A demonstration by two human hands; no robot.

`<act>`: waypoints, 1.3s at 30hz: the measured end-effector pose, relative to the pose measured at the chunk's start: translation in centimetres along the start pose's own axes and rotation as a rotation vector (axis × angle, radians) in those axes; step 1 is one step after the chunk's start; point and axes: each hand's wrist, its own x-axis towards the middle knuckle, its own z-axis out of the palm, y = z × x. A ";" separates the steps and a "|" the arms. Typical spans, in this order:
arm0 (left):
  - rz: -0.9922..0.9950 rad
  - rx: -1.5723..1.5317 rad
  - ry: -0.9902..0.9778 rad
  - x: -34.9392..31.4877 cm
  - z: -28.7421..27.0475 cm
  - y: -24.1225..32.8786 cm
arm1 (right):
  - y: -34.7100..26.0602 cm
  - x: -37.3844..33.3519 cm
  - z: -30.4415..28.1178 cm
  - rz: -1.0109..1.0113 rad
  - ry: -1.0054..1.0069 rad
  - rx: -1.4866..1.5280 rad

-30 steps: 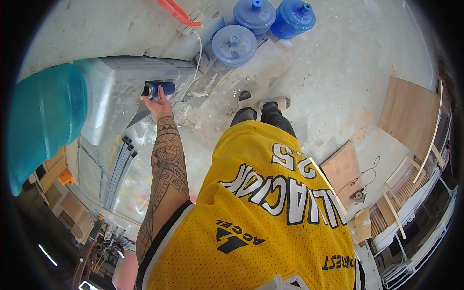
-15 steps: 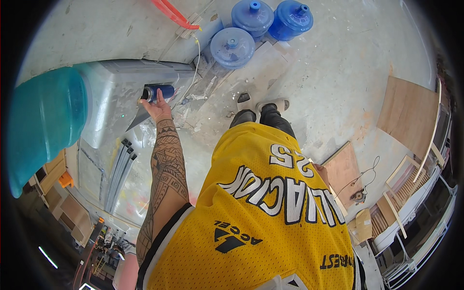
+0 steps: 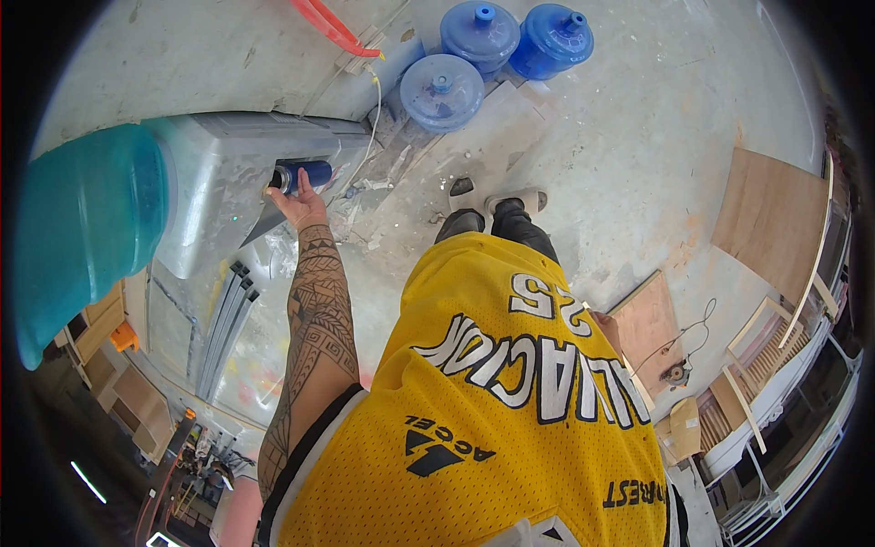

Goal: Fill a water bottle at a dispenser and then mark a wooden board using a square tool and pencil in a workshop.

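My left hand [image 3: 301,206] is closed round a dark blue insulated bottle [image 3: 314,173] with a metal rim. The bottle lies sideways in the picture, its mouth in the dark recess of a grey water dispenser [image 3: 205,182]. A teal water jug [image 3: 100,228] sits on the dispenser, and a small green light shows on its front. Of my right hand [image 3: 605,322], only a little shows past the edge of my yellow jersey; its fingers are hidden.
Several blue water jugs [image 3: 442,93] stand by the wall. A red-orange object [image 3: 335,27] and a pale cable [image 3: 374,118] are near the dispenser. Grey metal lengths [image 3: 228,319] lie at left. Wooden boards [image 3: 770,219] and a corded tool [image 3: 675,372] are at right.
The view has shifted very slightly. My left hand still holds the bottle in the dispenser recess, with no other visible change.
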 end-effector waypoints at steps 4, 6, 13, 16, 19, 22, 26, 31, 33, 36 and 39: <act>0.059 0.042 0.020 0.1 0.6 -0.5 | -0.3 0.0 0.3 -0.003 0.008 -0.001; 0.065 0.041 0.080 0.0 0.7 -0.6 | -0.2 0.0 0.2 0.000 0.007 0.014; -0.012 0.006 -0.037 0.2 0.2 -0.1 | -0.7 0.4 0.3 -0.007 -0.004 -0.029; 0.001 0.027 -0.006 0.2 0.1 0.0 | -0.4 0.9 0.0 -0.017 0.017 0.006; -0.010 0.017 -0.014 0.1 0.3 0.2 | 0.0 1.8 -0.6 -0.035 -0.012 0.043; 0.023 0.054 0.005 -0.4 0.8 0.0 | -0.4 2.1 -0.6 -0.057 0.014 0.059; 0.028 0.075 0.024 -0.7 1.1 0.1 | -2.3 1.6 -0.4 -0.027 0.011 0.050; 0.025 0.073 0.020 -1.0 1.4 0.1 | -4.3 0.9 -0.2 -0.013 0.029 0.017; 0.044 0.092 0.037 -1.1 1.5 -0.1 | -4.8 0.7 -0.2 -0.028 0.031 -0.008; 0.042 0.081 0.016 -0.9 1.3 0.1 | -5.0 0.9 0.0 -0.024 0.044 0.005; 0.027 0.069 0.033 -0.8 1.2 0.2 | -4.9 1.2 0.2 -0.049 0.041 0.037</act>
